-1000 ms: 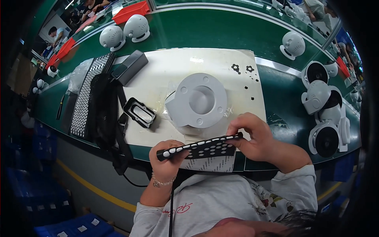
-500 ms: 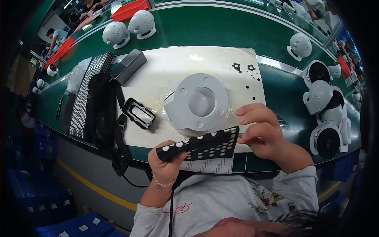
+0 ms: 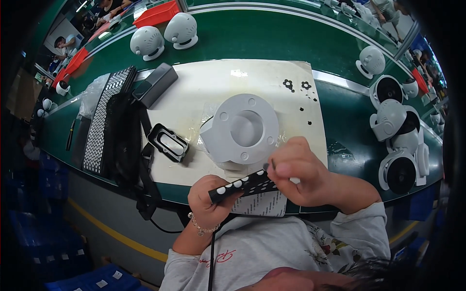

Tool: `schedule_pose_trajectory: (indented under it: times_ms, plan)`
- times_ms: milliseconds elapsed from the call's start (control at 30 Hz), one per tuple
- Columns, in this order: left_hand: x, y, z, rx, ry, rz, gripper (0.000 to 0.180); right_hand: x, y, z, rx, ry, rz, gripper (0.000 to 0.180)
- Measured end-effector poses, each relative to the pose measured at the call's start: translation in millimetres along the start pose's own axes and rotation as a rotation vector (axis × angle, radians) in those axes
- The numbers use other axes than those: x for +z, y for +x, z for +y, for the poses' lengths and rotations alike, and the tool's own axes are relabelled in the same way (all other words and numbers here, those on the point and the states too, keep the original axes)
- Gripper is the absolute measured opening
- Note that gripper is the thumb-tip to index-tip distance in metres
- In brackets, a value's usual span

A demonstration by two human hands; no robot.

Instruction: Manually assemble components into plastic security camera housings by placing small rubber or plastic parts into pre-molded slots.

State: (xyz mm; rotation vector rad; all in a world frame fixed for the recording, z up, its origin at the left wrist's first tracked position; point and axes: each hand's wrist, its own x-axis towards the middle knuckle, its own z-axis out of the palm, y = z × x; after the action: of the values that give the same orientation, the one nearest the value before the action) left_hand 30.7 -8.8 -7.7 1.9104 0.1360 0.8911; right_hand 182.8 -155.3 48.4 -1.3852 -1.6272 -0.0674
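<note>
My left hand [image 3: 209,200] grips the near end of a black strip [image 3: 241,185] dotted with white round pads, held just above the table's front edge. My right hand [image 3: 297,175] covers the strip's far end, its fingertips pinched on a small dark piece [image 3: 267,166] at the strip. Right behind the hands stands a grey round base [image 3: 242,130] with a sunken middle and several holes, on a white mat [image 3: 208,99]. A printed paper sheet [image 3: 261,203] lies under the strip.
A black rectangular frame [image 3: 168,142] lies left of the base. Further left are a long dotted strip [image 3: 101,120], black straps [image 3: 127,140] and a grey box [image 3: 156,84]. Small black pads [image 3: 297,86] lie at the mat's far right. White round housings [image 3: 394,140] crowd the right side.
The strip has tilted and swung end-on toward me, so it looks shorter. My right hand has shifted along it and now pinches a small piece at its top.
</note>
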Motion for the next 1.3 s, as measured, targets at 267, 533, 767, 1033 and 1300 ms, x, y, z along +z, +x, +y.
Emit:
schedule_pose_trajectory:
  times_ms: [267,533,767,1033,1300]
  plan:
    - [5,7,-4,0.261,0.091,0.12,0.022,-12,19,35,0.028,0.231,0.143,0.071]
    - [8,7,-24,0.315,0.182,0.031,0.026,-2,55,53,0.351,0.496,0.186,0.066]
    - [9,9,-25,0.359,0.139,0.045,0.026,-8,47,55,0.289,0.26,0.082,0.061]
    - [3,5,-22,0.311,0.201,-0.052,0.027,-19,60,39,-0.029,-0.204,-0.082,0.071]
    - [4,7,-25,0.306,0.195,-0.059,0.024,4,81,29,0.415,0.306,-0.158,0.054]
